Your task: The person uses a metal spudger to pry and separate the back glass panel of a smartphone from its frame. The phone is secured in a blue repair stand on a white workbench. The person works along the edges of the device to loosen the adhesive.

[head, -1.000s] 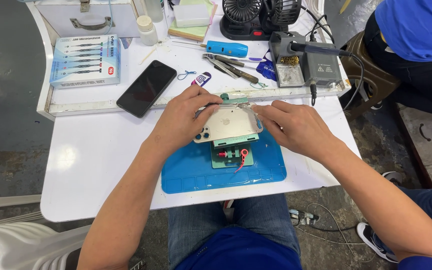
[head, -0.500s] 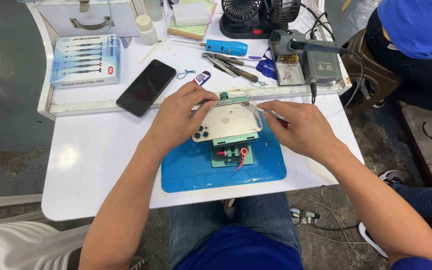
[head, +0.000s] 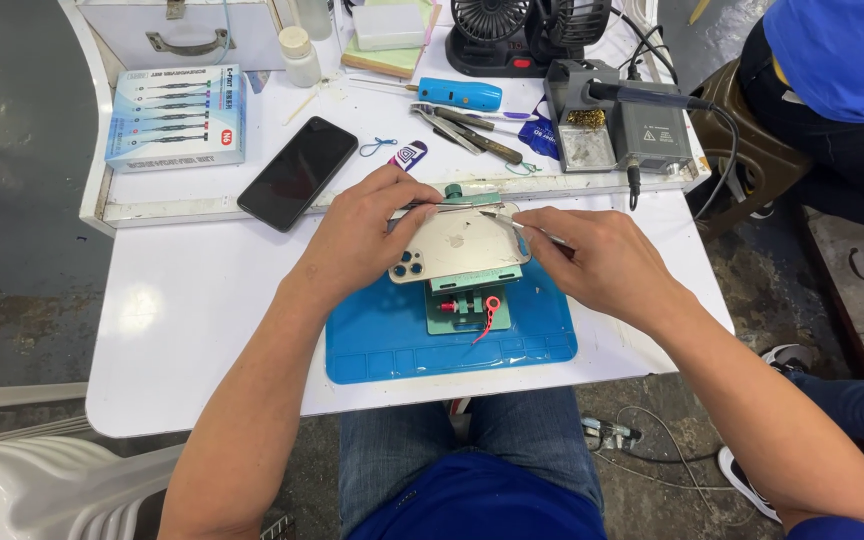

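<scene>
Left hand (head: 367,240) pressed on gold phone (head: 460,245), fingers gripping its far edge. Right hand (head: 602,262) pinching thin metal tool (head: 512,222) at phone's right edge. Phone clamped above green fixture (head: 467,305).

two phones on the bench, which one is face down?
The pale gold phone clamped in the green fixture on the blue mat: its back and camera cluster face up, under both hands. The black phone lies apart on the tray, dark screen up.
</scene>
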